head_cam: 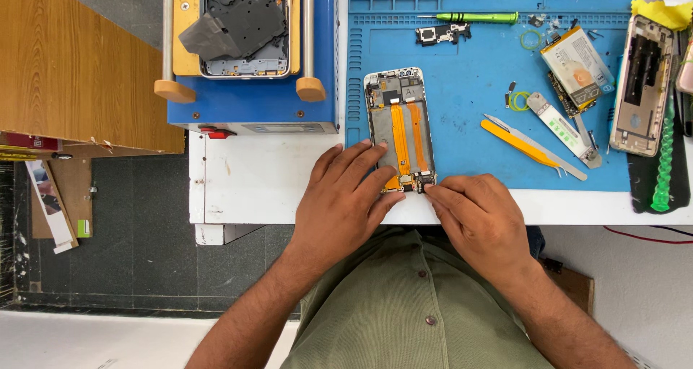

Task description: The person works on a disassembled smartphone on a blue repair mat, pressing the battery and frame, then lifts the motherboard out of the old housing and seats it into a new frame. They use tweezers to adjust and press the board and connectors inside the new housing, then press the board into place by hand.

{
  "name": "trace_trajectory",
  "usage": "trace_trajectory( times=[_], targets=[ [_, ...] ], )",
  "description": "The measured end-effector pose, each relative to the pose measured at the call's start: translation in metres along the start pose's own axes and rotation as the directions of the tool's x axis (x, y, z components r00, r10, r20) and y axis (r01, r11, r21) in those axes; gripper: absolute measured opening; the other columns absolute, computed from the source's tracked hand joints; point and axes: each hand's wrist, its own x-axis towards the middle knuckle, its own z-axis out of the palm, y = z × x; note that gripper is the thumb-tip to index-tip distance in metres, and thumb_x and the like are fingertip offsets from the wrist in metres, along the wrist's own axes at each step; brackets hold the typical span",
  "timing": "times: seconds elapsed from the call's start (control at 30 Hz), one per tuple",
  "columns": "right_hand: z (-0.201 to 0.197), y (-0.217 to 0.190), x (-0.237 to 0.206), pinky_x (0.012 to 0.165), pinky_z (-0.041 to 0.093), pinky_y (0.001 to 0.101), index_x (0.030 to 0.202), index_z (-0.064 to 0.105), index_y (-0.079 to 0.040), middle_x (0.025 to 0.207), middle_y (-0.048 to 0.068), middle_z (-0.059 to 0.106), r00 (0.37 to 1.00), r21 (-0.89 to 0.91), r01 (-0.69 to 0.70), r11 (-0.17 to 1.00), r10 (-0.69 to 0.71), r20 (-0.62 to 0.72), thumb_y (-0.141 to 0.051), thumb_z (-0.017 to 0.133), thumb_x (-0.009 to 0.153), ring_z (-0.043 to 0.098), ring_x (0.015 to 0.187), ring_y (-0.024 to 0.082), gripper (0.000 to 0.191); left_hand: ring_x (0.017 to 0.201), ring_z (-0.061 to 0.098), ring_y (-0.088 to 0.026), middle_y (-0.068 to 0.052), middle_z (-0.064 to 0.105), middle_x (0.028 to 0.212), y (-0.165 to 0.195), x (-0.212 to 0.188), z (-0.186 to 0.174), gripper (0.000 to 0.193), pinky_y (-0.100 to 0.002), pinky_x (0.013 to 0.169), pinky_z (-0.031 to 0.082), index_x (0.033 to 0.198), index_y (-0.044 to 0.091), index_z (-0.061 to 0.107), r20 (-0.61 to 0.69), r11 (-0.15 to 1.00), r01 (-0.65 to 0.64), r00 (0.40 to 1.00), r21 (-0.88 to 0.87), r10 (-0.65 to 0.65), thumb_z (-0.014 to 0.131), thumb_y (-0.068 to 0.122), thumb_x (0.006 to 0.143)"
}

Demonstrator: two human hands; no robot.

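An opened phone frame point(399, 124) with two orange flex cables lies upright on the blue work mat point(469, 73), its lower end at the mat's near edge. My left hand point(341, 203) rests flat on the white table, fingers pressing the frame's lower left side. My right hand point(480, 217) has its fingertips pinched at the small connector part on the frame's bottom end point(419, 183). Both hands touch the frame and hold no tool.
On the mat lie a green screwdriver point(476, 17), yellow pry tool point(518, 143), metal tweezers point(538, 147), a battery point(577, 66), a small black part point(442, 33) and a phone back shell point(641, 88). A blue machine point(249, 73) stands left, a wooden board point(72, 66) beyond.
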Motion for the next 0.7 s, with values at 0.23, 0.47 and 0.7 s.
trace_trajectory(
  times=[0.23, 0.47, 0.7],
  targets=[
    [-0.0002, 0.0007, 0.0018, 0.080, 0.052, 0.0401, 0.109, 0.074, -0.004, 0.102, 0.006, 0.070, 0.998, -0.051, 0.056, 0.997, -0.056, 0.009, 0.002, 0.079, 0.082, 0.066, 0.091, 0.026, 0.028, 0.139, 0.051, -0.026, -0.007, 0.062, 0.139, 0.0006, -0.0001, -0.0004, 0.034, -0.053, 0.119, 0.036, 0.120, 0.013, 0.067, 0.004, 1.000, 0.001, 1.000, -0.002, -0.001, 0.071, 0.040, 0.098],
    [0.0010, 0.0010, 0.0028, 0.078, 0.051, 0.0395, 0.113, 0.073, -0.001, 0.102, 0.008, 0.069, 0.999, -0.064, 0.044, 0.997, -0.045, -0.007, -0.007, 0.084, 0.084, 0.065, 0.090, 0.025, 0.031, 0.139, 0.051, -0.026, -0.007, 0.061, 0.139, 0.0000, 0.0000, -0.0005, 0.034, -0.053, 0.119, 0.036, 0.120, 0.013, 0.067, -0.001, 1.000, -0.004, 1.000, -0.002, 0.004, 0.070, 0.040, 0.099],
    [-0.0036, 0.0061, 0.0023, 0.074, 0.051, 0.0386, 0.108, 0.076, -0.005, 0.098, 0.004, 0.071, 0.992, -0.085, 0.125, 0.988, -0.125, 0.009, 0.000, 0.081, 0.084, 0.065, 0.084, 0.022, 0.025, 0.140, 0.050, -0.026, -0.007, 0.061, 0.141, 0.0003, -0.0013, 0.0001, 0.033, -0.053, 0.120, 0.036, 0.119, 0.014, 0.068, 0.006, 1.000, -0.007, 1.000, 0.004, 0.007, 0.070, 0.040, 0.099]
  ],
)
